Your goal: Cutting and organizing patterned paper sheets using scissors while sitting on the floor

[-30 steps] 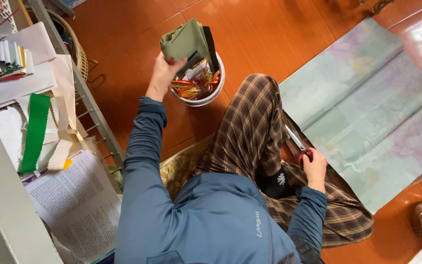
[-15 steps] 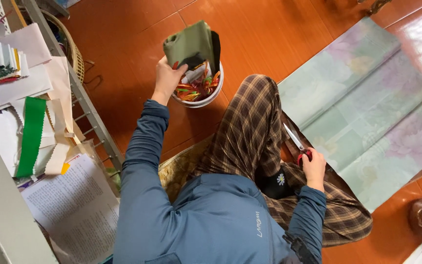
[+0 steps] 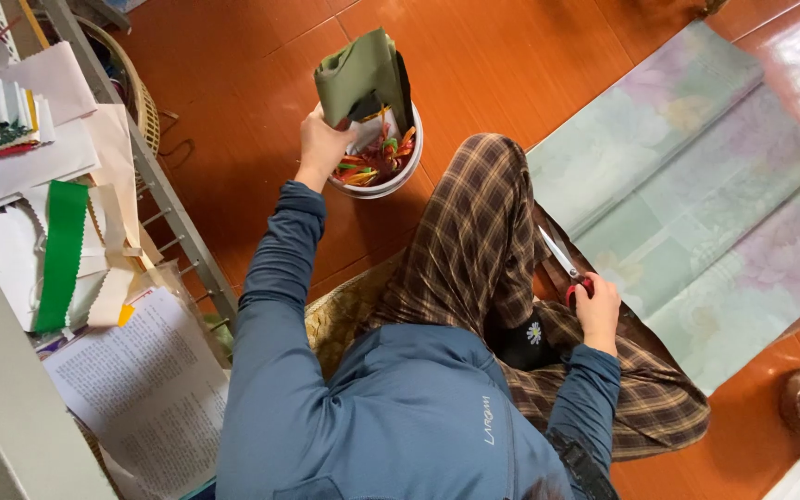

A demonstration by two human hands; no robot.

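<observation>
Head view: green fabric (image 3: 360, 79) was pinched by the left hand (image 3: 322, 143) above the white bucket (image 3: 391, 176).
Scissors (image 3: 562, 264) were gripped in the right hand (image 3: 599, 310), well apart, blades pointed forward.

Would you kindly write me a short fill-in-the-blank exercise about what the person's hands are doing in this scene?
1. The right hand holds a pair of ____ with red handles.
2. The left hand grips folded green fabric above a white ____ of colourful scraps.
3. The large floral sheet lies spread flat on the orange ____.

Missing words: scissors; bucket; floor
</observation>
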